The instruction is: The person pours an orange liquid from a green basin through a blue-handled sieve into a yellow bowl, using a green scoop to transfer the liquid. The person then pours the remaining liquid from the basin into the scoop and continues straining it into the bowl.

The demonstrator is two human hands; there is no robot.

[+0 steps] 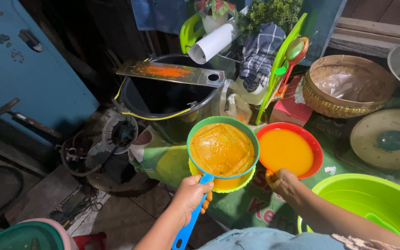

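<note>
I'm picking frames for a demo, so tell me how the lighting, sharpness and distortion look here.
Head view: bright, even light on the strainer and red bowl, both sharp; soft glare on the green basin; the floor at the left falls into deep shadow; the wide lens bends the edges; left hand and right hand show no blur.

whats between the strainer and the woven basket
In the head view, the red bowl of orange liquid lies between the strainer and the woven basket.

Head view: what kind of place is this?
Likely a cramped home kitchen or food-prep corner: the left hand holds a sieve over a bowl, beside a red bowl of orange liquid, a woven basket and an orange-stained grater.
</note>
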